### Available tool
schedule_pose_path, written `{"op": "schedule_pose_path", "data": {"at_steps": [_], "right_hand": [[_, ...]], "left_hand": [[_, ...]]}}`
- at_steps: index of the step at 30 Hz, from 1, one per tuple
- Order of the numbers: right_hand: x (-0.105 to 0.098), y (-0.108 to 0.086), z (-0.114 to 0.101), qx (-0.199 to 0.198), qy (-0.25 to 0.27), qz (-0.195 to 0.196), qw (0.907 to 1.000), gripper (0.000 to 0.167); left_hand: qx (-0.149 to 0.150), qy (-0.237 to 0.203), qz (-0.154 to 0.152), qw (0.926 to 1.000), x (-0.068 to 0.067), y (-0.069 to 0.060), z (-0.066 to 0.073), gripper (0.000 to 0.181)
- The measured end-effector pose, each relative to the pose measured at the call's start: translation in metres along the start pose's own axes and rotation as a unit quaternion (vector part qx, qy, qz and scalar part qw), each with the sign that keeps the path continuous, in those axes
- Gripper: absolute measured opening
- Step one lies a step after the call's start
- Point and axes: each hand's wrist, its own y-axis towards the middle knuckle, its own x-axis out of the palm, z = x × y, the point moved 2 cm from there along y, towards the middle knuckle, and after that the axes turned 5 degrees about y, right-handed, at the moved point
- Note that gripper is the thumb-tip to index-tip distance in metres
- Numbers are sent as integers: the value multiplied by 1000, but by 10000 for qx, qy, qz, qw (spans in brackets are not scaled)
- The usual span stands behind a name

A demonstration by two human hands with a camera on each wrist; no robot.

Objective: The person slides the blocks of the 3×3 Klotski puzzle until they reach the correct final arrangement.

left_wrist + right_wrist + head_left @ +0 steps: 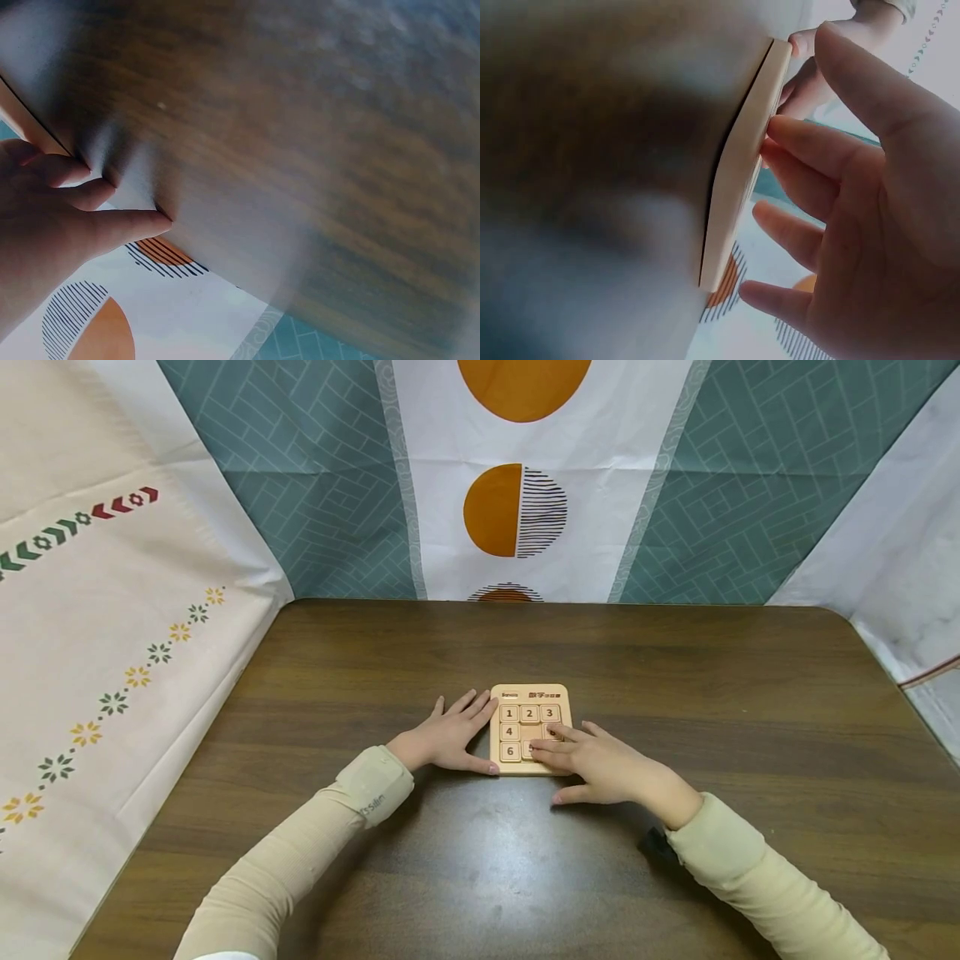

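A light wooden puzzle board (531, 697) with numbered square tiles lies flat on the table. Tiles 1, 2, 3, 4 and 6 are readable; a bare space (530, 732) shows right of the 4. The left hand (447, 736) rests spread along the board's left edge, thumb at the lower left corner. Fingertips of the right hand (604, 766) touch tiles at the lower right, partly covering them, with the thumb off the board. In the right wrist view, the right hand (870, 202) has its fingers extended at the board (739, 172). The left wrist view shows the left hand (67, 217) with fingertips down.
The brown wooden table (675, 677) extends around the board. A patterned cloth (322, 485) hangs behind its far edge, and a pale flowered cloth (150, 610) is at the left. Something small and black (658, 847) shows under the right wrist.
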Motion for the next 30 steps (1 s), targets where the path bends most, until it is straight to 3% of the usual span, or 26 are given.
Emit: {"op": "schedule_pose_path", "data": {"at_steps": [12, 23, 30], "right_hand": [[-6, 13, 12, 178, 130, 117, 9997, 66], [-10, -18, 10, 346, 157, 270, 9989, 51], [-6, -21, 6, 290, 123, 273, 9991, 52]], "left_hand": [[-47, 5, -78, 10000, -1, 0, 1, 105], [0, -24, -54, 10000, -2, -1, 2, 105], [-13, -67, -63, 10000, -1, -1, 1, 105]]}}
